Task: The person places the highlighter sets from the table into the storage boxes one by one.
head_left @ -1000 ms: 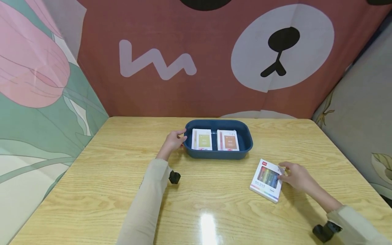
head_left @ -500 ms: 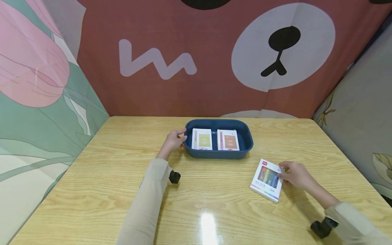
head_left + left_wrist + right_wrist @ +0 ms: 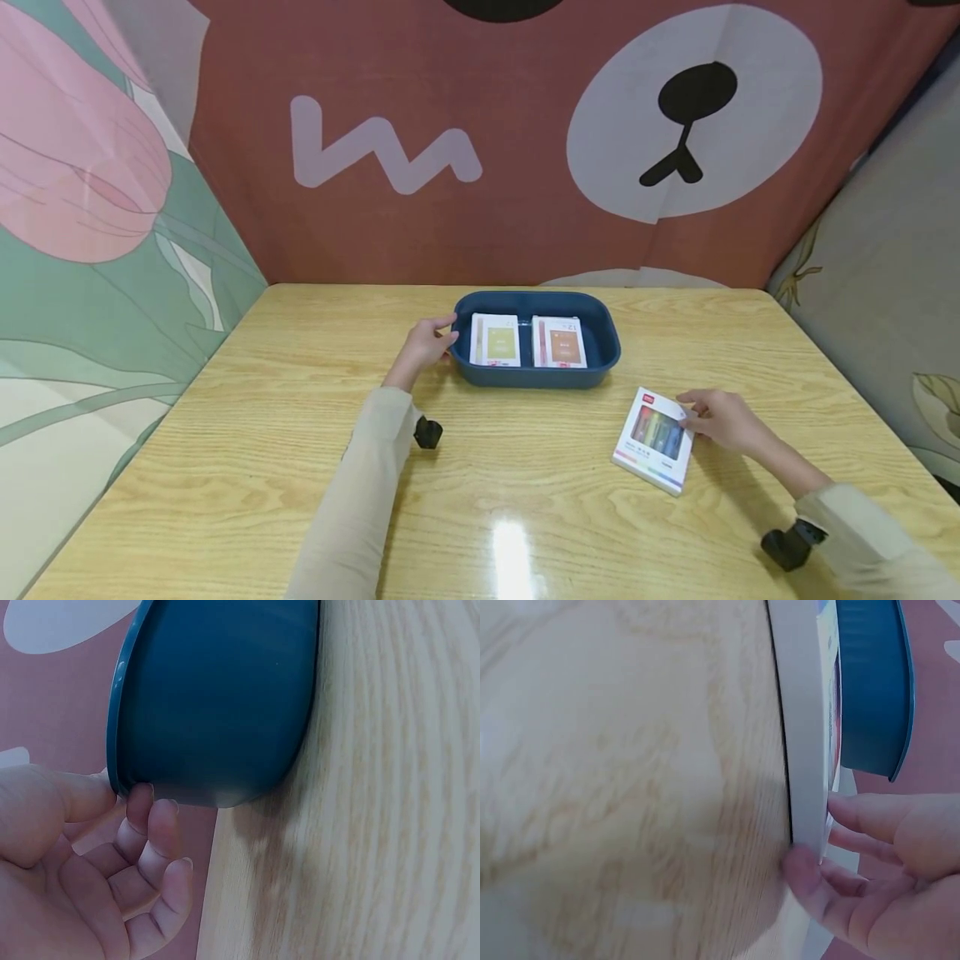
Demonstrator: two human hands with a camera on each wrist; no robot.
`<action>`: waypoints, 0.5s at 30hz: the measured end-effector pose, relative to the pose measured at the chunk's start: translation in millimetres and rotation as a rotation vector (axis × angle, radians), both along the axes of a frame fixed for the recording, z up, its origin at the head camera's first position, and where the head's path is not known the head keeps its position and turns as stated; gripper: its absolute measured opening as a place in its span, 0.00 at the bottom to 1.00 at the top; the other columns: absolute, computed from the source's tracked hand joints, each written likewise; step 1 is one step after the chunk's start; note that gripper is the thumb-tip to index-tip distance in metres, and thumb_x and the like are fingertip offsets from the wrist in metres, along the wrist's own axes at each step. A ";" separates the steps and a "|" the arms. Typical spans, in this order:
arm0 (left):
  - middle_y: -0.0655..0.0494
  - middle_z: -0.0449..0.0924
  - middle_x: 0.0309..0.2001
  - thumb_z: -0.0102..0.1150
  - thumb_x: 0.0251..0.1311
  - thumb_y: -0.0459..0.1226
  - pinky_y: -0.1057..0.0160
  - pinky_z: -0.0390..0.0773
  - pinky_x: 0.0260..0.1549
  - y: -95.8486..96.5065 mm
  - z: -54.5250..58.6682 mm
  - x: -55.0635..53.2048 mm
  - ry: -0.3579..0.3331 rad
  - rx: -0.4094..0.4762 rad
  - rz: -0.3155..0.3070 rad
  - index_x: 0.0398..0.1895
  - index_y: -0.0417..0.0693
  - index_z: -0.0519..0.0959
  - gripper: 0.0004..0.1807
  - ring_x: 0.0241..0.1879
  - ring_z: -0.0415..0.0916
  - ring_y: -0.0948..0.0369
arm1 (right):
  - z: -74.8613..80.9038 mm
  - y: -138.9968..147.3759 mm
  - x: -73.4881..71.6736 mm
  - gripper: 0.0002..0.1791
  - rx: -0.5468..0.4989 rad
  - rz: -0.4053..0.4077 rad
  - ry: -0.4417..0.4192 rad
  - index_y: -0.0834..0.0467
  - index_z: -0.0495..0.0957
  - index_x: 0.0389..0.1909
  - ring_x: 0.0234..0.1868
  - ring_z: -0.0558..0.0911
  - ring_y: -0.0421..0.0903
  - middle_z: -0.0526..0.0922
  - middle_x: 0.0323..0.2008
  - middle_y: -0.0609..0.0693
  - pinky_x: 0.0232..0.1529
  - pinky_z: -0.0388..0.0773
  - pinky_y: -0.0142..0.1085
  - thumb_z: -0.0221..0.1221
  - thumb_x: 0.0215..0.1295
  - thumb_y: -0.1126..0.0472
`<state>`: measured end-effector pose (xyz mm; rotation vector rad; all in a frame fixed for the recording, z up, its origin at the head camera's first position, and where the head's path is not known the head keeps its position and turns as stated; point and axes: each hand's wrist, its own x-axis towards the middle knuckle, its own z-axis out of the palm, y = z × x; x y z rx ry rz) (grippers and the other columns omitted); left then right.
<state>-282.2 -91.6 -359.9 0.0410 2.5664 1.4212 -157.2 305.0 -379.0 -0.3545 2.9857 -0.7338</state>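
Observation:
A dark blue tray [image 3: 536,380] with a divider stands near the back of the table. My left hand [image 3: 426,343] holds its left rim; the left wrist view has the thumb and a fingertip pinching the lip, other fingers bent below. In the tray lie two white boxes, one with a yellow-green panel [image 3: 501,342], one with an orange panel [image 3: 566,346]. To the right, a white box of coloured sticks [image 3: 654,440] lies flat, its window up. My right hand [image 3: 723,421] pinches this box by its right edge, thumb on top, a fingertip low at the side [image 3: 802,864].
The pale wooden table [image 3: 300,450] reaches back to a reddish-brown cloth [image 3: 390,225] with a bear print. Patterned cloths hang on both sides. A black wrist camera [image 3: 427,432] sits beside the left sleeve, another [image 3: 793,543] by the right sleeve.
My right hand has shifted slightly at the box's edge, its fingers a little farther back. The box, the tray and my left hand stay in place.

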 end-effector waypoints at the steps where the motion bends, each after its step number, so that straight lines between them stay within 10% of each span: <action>1: 0.44 0.73 0.35 0.47 0.64 0.37 0.55 0.73 0.31 0.0 0.1 0.0 0.000 0.001 -0.001 0.63 0.54 0.64 0.23 0.31 0.76 0.46 | 0.1 0.3 -0.5 0.17 0.002 0.006 0.011 0.78 0.72 0.42 0.23 0.73 0.45 0.76 0.25 0.55 0.21 0.70 0.35 0.59 0.52 0.72; 7: 0.44 0.73 0.33 0.47 0.64 0.37 0.55 0.72 0.29 0.2 0.9 -0.2 -0.008 0.005 0.006 0.63 0.54 0.64 0.23 0.31 0.76 0.45 | 3.7 -0.4 -2.4 0.17 -0.086 -0.018 0.035 0.77 0.72 0.42 0.27 0.75 0.49 0.75 0.30 0.60 0.23 0.73 0.36 0.59 0.51 0.73; 15: 0.44 0.73 0.36 0.47 0.64 0.37 0.56 0.72 0.30 0.5 0.0 -0.4 -0.013 0.000 0.013 0.63 0.54 0.64 0.23 0.31 0.76 0.46 | 3.5 -7.9 1.3 0.27 -0.369 -0.179 -0.168 0.79 0.63 0.52 0.37 0.78 0.54 0.70 0.44 0.74 0.27 0.78 0.37 0.59 0.55 0.69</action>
